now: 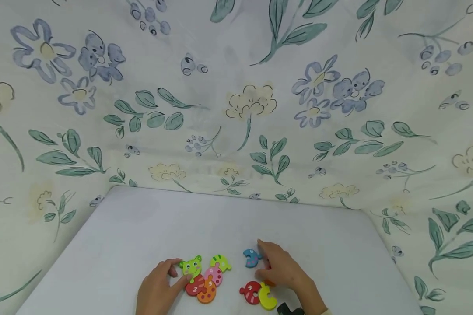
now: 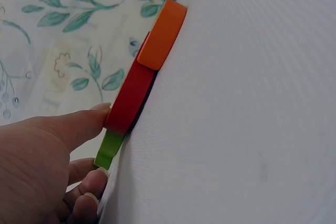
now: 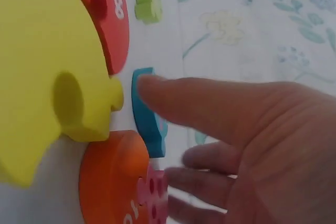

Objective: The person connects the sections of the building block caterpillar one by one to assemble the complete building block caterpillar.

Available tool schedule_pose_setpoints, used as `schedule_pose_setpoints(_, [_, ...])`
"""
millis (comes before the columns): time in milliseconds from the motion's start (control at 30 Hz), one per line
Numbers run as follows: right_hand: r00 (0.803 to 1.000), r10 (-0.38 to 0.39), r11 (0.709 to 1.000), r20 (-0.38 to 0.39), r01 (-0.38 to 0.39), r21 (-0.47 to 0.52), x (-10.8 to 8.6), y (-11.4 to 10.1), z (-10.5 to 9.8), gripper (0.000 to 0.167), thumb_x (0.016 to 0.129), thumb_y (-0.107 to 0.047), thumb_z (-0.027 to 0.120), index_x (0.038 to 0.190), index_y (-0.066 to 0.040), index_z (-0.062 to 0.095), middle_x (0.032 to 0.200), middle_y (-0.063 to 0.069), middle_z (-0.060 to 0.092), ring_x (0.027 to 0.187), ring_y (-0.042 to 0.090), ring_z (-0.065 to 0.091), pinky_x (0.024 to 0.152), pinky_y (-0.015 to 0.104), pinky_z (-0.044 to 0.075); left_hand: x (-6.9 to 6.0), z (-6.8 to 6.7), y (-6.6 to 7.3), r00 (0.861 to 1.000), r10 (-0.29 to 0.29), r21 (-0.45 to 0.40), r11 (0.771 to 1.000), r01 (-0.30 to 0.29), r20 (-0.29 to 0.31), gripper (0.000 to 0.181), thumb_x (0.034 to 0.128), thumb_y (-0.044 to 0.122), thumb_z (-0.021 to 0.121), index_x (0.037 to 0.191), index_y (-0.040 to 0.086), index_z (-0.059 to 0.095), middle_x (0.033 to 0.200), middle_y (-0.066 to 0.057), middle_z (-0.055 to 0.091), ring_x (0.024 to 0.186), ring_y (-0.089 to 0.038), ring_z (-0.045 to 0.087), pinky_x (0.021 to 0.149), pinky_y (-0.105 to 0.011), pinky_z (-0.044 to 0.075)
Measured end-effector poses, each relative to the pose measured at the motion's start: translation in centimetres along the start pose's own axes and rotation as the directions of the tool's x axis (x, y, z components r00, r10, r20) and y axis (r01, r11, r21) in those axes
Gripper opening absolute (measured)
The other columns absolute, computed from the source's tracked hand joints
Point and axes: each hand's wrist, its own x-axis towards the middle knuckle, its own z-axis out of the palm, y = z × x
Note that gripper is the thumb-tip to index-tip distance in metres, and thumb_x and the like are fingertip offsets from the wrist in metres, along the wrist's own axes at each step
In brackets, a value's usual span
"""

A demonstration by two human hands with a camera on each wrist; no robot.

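Left hand (image 1: 159,286) at the flat green puzzle piece with a smiling animal face (image 1: 191,267); pinches it, thumb on the near edge by the join, fingers curled at the far left edge. Green face piece = landmark, lies on white tabletop (image 1: 220,223). Directly below it, touching: flat red piece with white number 2 (image 1: 194,287). Below right of the landmark, joined on: flat orange dotted piece numbered 3 (image 1: 206,294), then flat pink piece numbered 4 (image 1: 214,275) to its right, then flat lime-green striped piece (image 1: 219,262) at the upper end, right of the landmark. Right hand (image 1: 285,267) well to the landmark's right, thumb and fingers spread apart; contact cannot tell. Nearest it: flat blue piece with a notch (image 1: 251,258), by the thumb and index; flat pink knobbed piece (image 3: 152,192) by the fingertips; flat orange piece numbered 10 (image 3: 113,182), partly under the hand in the head view. Lower right of the landmark, touching each other: flat red piece numbered 8 (image 1: 252,292), flat yellow notched piece (image 1: 267,298). Hands apart from each other. Pale floral-print cloth backdrop (image 1: 204,144) beyond the landmark.
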Motion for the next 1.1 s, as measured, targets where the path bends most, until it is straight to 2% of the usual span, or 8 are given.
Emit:
schedule_pose_setpoints(133, [0.998,0.055,0.994,0.028,-0.052,-0.1,-1.6,-0.6,-0.1,0.077,0.082,-0.037,0.089,0.146,-0.006,0.058,0.153,0.016,0.051,0.143,0.041,0.043,0.108,0.069,0.036,0.0,0.1,0.3,1.0,-0.01,0.012,1.0,0.01,0.0,0.061,0.082,0.042,0.089,0.128,0.008,0.069,0.086,0.007,0.054,0.072,-0.014,0.045,0.065,-0.031,0.037])
schedule_pose_setpoints(267, [0.996,0.087,0.967,0.018,-0.081,-0.242,-2.6,-2.1,0.3,0.075,0.075,-0.044,0.092,0.137,-0.009,0.066,0.153,0.017,0.051,0.144,0.044,0.038,0.107,0.073,0.034,0.0,0.0,0.3,1.0,-0.005,0.01,1.0,0.005,-0.001,0.062,0.0823,0.044,0.089,0.128,0.008,0.069,0.087,0.006,0.054,0.072,-0.014,0.045,0.065,-0.031,0.037])
schedule_pose_setpoints(367, [0.997,0.073,0.939,-0.006,-0.071,-0.336,-3.2,-3.2,1.3,0.067,0.07,-0.047,0.093,0.122,-0.012,0.072,0.15,0.017,0.051,0.143,0.045,0.037,0.107,0.075,0.033,0.0,0.1,0.3,1.0,0.0,0.009,1.0,0.0,0.003,0.062,0.0826,0.045,0.088,0.128,0.008,0.068,0.087,0.007,0.054,0.072,-0.014,0.045,0.065,-0.032,0.037])
schedule_pose_setpoints(467, [1.0,0.026,0.921,-0.015,-0.03,-0.388,-3.6,-3.7,2.3,0.052,0.071,-0.045,0.092,0.109,-0.015,0.072,0.143,0.014,0.054,0.137,0.04,0.043,0.104,0.072,0.038,-0.1,0.1,0.4,1.0,-0.005,0.013,1.0,0.005,-0.001,0.061,0.0822,0.043,0.089,0.128,0.009,0.069,0.086,0.007,0.054,0.072,-0.014,0.045,0.066,-0.032,0.037])
schedule_pose_setpoints(600, [0.999,-0.001,0.922,-0.049,-0.018,-0.388,-3.6,-3.7,2.9,0.049,0.072,-0.044,0.091,0.108,-0.016,0.073,0.127,0.009,0.057,0.123,0.034,0.049,0.099,0.066,0.045,0.0,0.0,0.4,1.0,-0.006,0.018,1.0,0.006,-0.008,0.061,0.0817,0.041,0.09,0.128,0.008,0.069,0.085,0.006,0.053,0.072,-0.014,0.045,0.065,-0.032,0.036])
schedule_pose_setpoints(867, [0.984,0.098,0.932,-0.149,-0.143,-0.333,-3.1,-2.7,2.7,0.069,0.078,-0.055,0.088,0.122,-0.006,0.069,0.113,0.008,0.059,0.102,0.027,0.05,0.088,0.053,0.052,0.1,0.1,0.2,1.0,0.011,0.003,1.0,-0.011,0.0,0.062,0.0828,0.041,0.089,0.13,0.007,0.067,0.087,0.006,0.053,0.07,-0.014,0.042,0.062,-0.03,0.034])
schedule_pose_setpoints(1100, [0.986,0.112,0.95,-0.125,-0.143,-0.279,-2.8,-2.3,2.2,0.067,0.077,-0.055,0.088,0.121,-0.009,0.069,0.105,0.003,0.055,0.097,0.023,0.048,0.081,0.045,0.054,-0.1,0.0,0.1,1.0,0.004,0.004,1.0,-0.004,-0.007,0.059,0.0829,0.037,0.089,0.129,0.008,0.068,0.087,0.006,0.054,0.07,-0.014,0.042,0.063,-0.029,0.034])
